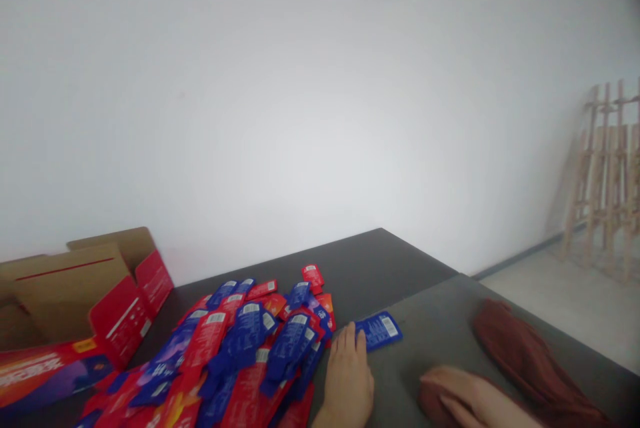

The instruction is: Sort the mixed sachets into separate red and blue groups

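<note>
My left hand [347,381] lies palm down with its fingers stretched out. Its fingertips are at the left end of a single blue packet [380,331], which has a white barcode label. Left of that hand spreads a heap of red and blue flat packets [250,331], many showing barcodes. Blurred by motion, my right hand [467,395] is closed on a brown cloth [434,403] near the table's front. More brown fabric [527,355] lies to its right; I cannot tell whether the two pieces are joined.
An open red cardboard box [120,321] with raised flaps stands at the left on the dark table [370,261]. A white wall [320,115] rises behind the table. Wooden racks [605,175] lean at the far right over a pale floor [560,281].
</note>
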A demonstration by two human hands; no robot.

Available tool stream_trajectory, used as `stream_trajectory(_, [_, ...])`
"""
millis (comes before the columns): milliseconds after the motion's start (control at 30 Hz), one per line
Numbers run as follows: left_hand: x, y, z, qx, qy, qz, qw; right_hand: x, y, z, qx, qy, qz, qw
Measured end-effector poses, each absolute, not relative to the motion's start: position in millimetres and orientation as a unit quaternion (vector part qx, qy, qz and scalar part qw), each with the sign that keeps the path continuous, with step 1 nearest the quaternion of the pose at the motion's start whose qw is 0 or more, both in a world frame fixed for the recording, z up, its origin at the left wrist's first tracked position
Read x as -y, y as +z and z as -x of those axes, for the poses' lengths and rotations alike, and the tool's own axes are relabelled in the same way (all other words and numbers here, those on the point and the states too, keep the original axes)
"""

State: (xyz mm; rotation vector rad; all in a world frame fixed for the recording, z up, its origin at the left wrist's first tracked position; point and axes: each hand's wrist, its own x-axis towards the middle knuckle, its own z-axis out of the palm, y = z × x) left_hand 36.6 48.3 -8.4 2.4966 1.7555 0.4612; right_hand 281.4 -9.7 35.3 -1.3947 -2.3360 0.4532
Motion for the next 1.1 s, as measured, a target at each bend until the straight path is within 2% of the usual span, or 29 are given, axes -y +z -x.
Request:
stream_trajectory(133, [-62,-8,-51,-0.544,0.162,-0.822,0.055,-1,31,-294,0.827,0.101,0.524,0.178])
stream_trajectory(300, [-70,6,-62,-0.491,0.124,-0.861,0.051,-4,3,-284,0.864,0.117,0.47,0.134])
stream_trajectory(433, [-60,14,-44,-0.508,0.057,-0.86,0.0,-20,-26,-306,0.803,0.008,0.566,0.184])
stream_trajectory(533, [-48,15,-21,-0.522,0.015,-0.852,-0.038,-32,-33,-326,0.765,-0.08,0.615,0.176])
stream_trajectory(600, [-41,17,-11,-0.539,-0.005,-0.841,-0.051,-40,-24,-323,0.772,-0.099,0.605,0.169])
stream_trajectory(700, [-39,21,-16,-0.57,0.0,-0.82,-0.054,-59,9,-287,0.823,-0.067,0.536,0.176])
stream_trajectory(867, [-57,17,-60,-0.535,0.109,-0.838,0.013,-136,61,-189,0.854,-0.013,0.508,0.115])
stream_trajectory(1100, [-80,5,-67,-0.416,0.133,-0.895,0.088,-217,54,-114,0.884,-0.028,0.457,0.092])
